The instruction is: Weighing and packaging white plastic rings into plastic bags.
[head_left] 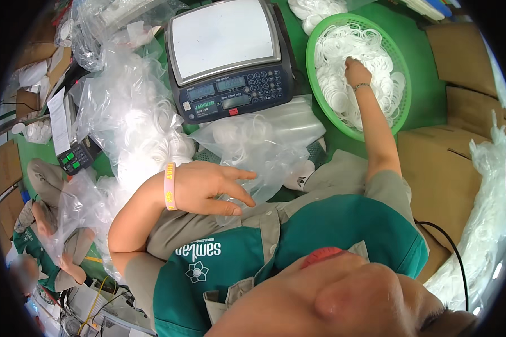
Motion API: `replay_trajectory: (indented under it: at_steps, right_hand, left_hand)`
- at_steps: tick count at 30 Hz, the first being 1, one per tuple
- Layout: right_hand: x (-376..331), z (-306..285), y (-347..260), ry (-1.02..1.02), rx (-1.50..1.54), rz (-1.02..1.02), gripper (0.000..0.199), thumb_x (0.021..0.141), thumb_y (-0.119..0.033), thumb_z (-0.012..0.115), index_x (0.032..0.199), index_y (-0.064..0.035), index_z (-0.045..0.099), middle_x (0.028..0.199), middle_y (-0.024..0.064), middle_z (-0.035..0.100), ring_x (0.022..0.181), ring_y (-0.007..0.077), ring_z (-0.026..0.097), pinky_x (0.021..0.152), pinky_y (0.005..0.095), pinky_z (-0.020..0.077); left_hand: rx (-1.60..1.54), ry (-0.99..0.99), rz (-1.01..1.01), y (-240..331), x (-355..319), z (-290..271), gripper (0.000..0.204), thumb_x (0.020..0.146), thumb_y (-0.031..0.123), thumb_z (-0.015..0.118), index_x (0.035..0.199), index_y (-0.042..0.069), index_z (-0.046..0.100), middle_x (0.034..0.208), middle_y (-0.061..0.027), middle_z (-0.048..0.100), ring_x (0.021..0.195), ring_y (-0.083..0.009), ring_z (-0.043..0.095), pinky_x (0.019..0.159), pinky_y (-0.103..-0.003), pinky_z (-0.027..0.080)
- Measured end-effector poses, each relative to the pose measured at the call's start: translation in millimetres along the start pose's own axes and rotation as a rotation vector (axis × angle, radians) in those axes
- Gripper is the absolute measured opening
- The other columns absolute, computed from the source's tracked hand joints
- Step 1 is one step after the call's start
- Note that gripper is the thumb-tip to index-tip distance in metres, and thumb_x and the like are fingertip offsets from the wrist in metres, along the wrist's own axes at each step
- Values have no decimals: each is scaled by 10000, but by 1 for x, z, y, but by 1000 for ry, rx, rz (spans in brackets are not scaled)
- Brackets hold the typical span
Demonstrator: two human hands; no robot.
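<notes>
My right hand [358, 74] reaches into a green plastic basket [404, 106] heaped with thin white rings [385, 67]. Its fingers curl down among the rings, and the fingertips are hidden. My left hand [202, 188], with a pink band at the wrist, hovers with fingers apart and nothing in them. Just beyond it lies a clear plastic bag [253, 135] with some white rings inside. A counting scale [230, 92] stands beyond that bag, its pale plate [225, 36] bare.
Large clear bags of white rings [140, 123] are piled left of the scale. Cardboard boxes [438, 163] and plastic wrap [483, 208] line the right side. At far left, another person [34, 241] sits near a second scale [76, 157]. A black cable [461, 261] curves at lower right.
</notes>
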State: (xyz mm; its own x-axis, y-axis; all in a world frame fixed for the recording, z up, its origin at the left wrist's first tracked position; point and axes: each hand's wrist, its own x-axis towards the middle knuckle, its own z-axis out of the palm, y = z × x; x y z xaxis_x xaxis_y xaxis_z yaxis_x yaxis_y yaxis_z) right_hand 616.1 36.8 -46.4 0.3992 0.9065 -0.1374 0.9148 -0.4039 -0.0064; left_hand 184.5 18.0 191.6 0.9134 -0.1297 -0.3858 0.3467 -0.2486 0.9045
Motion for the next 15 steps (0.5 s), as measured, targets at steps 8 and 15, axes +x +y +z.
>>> replay_trajectory:
  at_steps: [8, 15]
  right_hand:
    - [-25, 32, -16, -96, 196, -442, 271, 653, -44, 559, 914, -115, 569, 1051, 100, 529, 964, 267, 508, 791, 363, 428]
    - [-9, 20, -1, -72, 21, -294, 96, 702, -139, 572, 785, -91, 559, 882, 65, 530, 886, 242, 517, 702, 356, 456]
  left_hand:
    - [-20, -41, -101, 11, 3, -6, 342, 779, 307, 545, 1075, 136, 546, 1261, -192, 359, 931, -330, 527, 790, -364, 415]
    - [8, 3, -57, 4, 2, -4, 388, 774, 310, 552, 1118, 134, 517, 1266, -190, 354, 945, -324, 523, 804, -360, 410]
